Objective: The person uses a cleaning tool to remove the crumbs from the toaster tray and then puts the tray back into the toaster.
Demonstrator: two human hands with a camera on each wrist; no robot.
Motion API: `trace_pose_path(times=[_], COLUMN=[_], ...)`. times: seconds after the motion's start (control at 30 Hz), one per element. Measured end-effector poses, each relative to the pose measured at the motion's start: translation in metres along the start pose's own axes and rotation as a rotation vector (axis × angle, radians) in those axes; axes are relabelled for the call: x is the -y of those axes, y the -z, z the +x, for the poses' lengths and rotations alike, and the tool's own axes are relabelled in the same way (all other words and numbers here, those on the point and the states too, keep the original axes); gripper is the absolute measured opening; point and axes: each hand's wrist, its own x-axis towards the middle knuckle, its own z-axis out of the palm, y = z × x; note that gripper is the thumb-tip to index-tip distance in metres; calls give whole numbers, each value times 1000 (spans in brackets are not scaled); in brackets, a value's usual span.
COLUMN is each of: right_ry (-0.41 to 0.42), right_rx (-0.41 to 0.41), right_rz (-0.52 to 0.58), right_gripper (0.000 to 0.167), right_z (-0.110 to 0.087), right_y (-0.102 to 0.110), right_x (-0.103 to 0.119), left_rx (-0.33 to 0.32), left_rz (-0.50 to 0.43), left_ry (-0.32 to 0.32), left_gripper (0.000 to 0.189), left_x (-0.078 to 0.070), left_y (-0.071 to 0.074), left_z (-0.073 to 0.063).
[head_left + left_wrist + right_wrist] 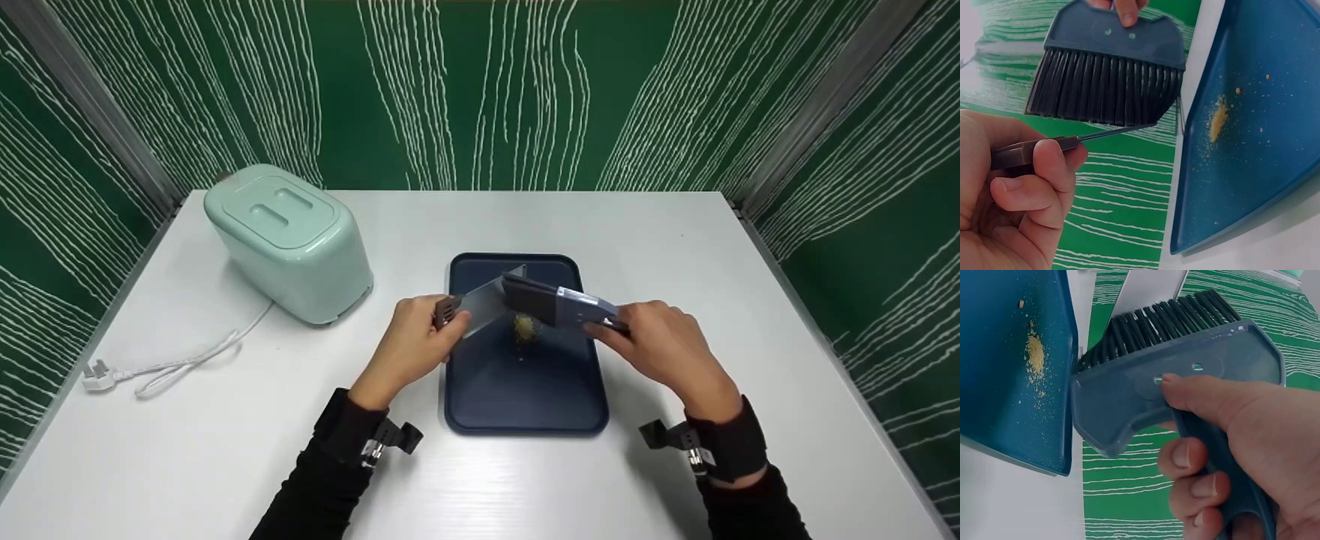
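Note:
My left hand pinches the brown grip of a thin metal crumb tray, tilted over a dark blue tray. Opposite it, my right hand grips the handle of a small blue-grey hand brush, thumb flat on its back. In both wrist views the black bristles reach the crumb tray, which appears nearly edge-on on the left. Below the two tools, a small heap of yellowish crumbs lies on the blue tray, with scattered bits around it.
A mint green toaster with its lid on stands at the back left of the white table. Its white cord and plug lie loosely toward the left edge. Green walls with white lines enclose the back and sides.

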Motion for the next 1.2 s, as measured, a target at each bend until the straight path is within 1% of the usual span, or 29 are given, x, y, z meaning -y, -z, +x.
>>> trace_pose_path(times=[0.3,0.43,0.6,0.77,0.8,0.9,0.93,1.03,1.13,1.2], right_ry=[14,14,22,69,86,147,170,250,308,328], right_rx=[131,149,96,60,59,61,64,58,32,6], right_rz=[111,131,129,162,174,217,228,224,179,138], right_gripper=[60,60,46,33,29,8,8,32,42,47], right_z=[-2,-4,-6,-5,-5,-4,-4,-4,-4,-4], right_y=[5,11,19,18,16,12,11,6,2,0], right_x=[1,0,-5,-1,1,6,8,13,17,18], left_rx=[-1,-7,-7,3,4,6,7,4,-12,-19], left_rz=[0,12,17,3,3,18,24,41,49,40], left_ry=[17,8,-2,23,25,24,22,19,24,30], left_gripper=[31,32,32,30,30,29,30,32,34,34], left_x=[3,4,5,5,5,5,5,6,7,7], left_y=[-2,-2,-2,-2,-2,-2,-2,-2,-2,-2], left_z=[1,1,1,1,1,1,1,2,2,3])
